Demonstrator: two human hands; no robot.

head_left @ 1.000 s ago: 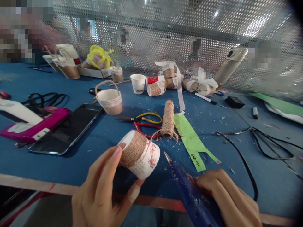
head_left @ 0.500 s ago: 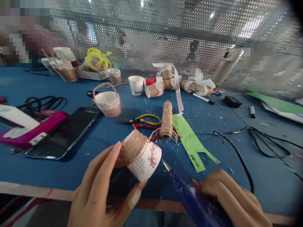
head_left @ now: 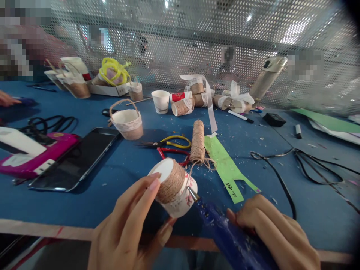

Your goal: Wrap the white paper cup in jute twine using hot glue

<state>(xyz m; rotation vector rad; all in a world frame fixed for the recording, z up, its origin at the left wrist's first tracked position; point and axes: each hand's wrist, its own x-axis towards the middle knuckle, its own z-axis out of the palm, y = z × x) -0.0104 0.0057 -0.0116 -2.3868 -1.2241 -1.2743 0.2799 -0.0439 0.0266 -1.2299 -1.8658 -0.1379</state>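
Observation:
My left hand (head_left: 126,228) grips a white paper cup (head_left: 176,193) lying on its side, its base end wound with brown twine and a pink flower print near the rim. A blue glue gun (head_left: 227,234) is in my right hand (head_left: 275,234), and its metal nozzle touches the cup's side beside the twine. A strand runs from the cup to a twine spool (head_left: 198,141) standing on the blue table (head_left: 118,168) just behind. Both hands hover over the table's near edge.
Yellow and red scissors (head_left: 171,147) and a green paper strip (head_left: 226,167) lie by the spool. A phone (head_left: 75,159) and a pink device (head_left: 36,153) are at left, black cables (head_left: 298,165) at right. Finished twine cups and a small handled basket (head_left: 126,122) stand further back before a perforated metal screen. Another person's hand (head_left: 7,99) rests at far left.
The cup has turned so its white base faces up, and the glue gun's nozzle has moved left until it touches the cup. A person's hand has appeared at far left.

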